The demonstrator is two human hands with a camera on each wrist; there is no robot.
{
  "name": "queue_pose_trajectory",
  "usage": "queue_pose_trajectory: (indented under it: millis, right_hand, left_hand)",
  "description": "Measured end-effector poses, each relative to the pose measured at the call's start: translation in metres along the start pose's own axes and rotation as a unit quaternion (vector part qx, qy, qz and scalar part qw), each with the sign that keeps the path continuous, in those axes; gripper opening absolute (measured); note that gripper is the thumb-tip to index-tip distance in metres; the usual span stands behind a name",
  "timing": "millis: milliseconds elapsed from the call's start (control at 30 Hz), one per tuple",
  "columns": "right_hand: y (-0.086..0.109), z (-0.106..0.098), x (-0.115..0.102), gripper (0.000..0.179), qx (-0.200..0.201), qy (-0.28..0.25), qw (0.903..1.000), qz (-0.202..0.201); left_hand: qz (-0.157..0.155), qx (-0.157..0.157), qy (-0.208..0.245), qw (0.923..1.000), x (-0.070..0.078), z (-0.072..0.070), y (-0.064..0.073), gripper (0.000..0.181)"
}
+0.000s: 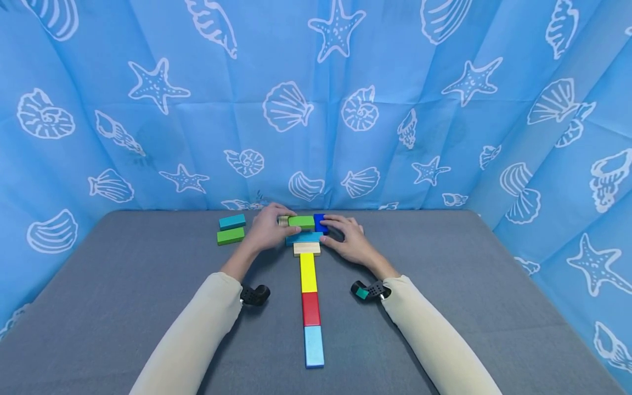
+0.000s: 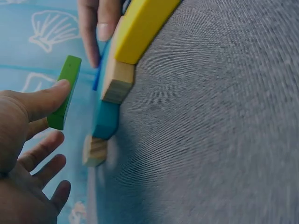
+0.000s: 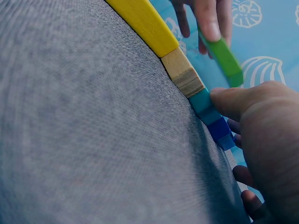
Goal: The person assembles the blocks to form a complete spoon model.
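Observation:
My left hand (image 1: 269,227) pinches a green block (image 2: 64,93) between thumb and fingers, raised over the far end of the block layout in both wrist views. Spread around the right corner, my right hand (image 1: 348,238) has its fingertips at a dark blue block (image 3: 221,132) and its thumb against the end of a teal block (image 1: 302,238). A small natural wood block (image 2: 95,150) stands behind the teal block's left end. In front of the teal block lies a wooden block (image 1: 306,249). A yellow block (image 1: 308,272) extends from it toward me.
Beyond the yellow block, a red block (image 1: 311,309) and a light blue block (image 1: 313,346) continue the line toward me. Another teal block (image 1: 232,221) and green block (image 1: 230,236) lie left of my left hand. A blue shell-patterned curtain (image 1: 306,131) hangs behind the grey table (image 1: 424,318).

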State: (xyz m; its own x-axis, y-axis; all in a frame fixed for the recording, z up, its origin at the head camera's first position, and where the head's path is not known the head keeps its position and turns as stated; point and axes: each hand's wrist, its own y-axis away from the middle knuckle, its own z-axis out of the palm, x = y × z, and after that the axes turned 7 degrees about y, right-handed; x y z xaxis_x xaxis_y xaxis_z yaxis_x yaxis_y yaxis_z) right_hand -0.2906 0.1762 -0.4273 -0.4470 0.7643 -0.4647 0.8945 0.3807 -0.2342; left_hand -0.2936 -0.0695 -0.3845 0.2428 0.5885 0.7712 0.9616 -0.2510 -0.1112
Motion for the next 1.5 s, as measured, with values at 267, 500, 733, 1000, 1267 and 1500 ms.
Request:
queue_pose_trajectory:
  millis: [267,500,733,1000,1267,1500]
  right_hand:
    - [0.001,0.000,0.001,0.049,0.001,0.000,1.0000,-0.002]
    - [0.001,0.000,0.000,0.049,0.001,0.000,1.0000,-0.004]
    - [0.001,-0.001,-0.001,0.049,0.002,0.003,1.0000,-0.003]
    - [0.001,-0.001,-0.002,0.050,-0.002,0.002,1.0000,0.001]
    - [0.001,-0.001,-0.003,0.049,-0.002,0.003,1.0000,0.002]
    - [0.002,-0.002,-0.002,0.049,-0.003,-0.001,1.0000,0.003]
  left_hand:
    - [-0.010,0.000,-0.015,0.9998,-0.005,0.011,-0.005,0.037]
    - [-0.004,0.001,-0.024,0.9997,-0.007,0.016,-0.005,0.037]
    - [-0.011,0.004,-0.037,0.9992,-0.008,0.016,-0.008,0.037]
    - [-0.023,-0.004,-0.044,0.9987,-0.008,0.017,-0.009,0.038]
    - [-0.043,-0.011,-0.049,0.9978,-0.011,0.019,-0.009,0.038]
    - [-0.020,0.001,-0.024,0.9995,-0.015,0.018,-0.004,0.046]
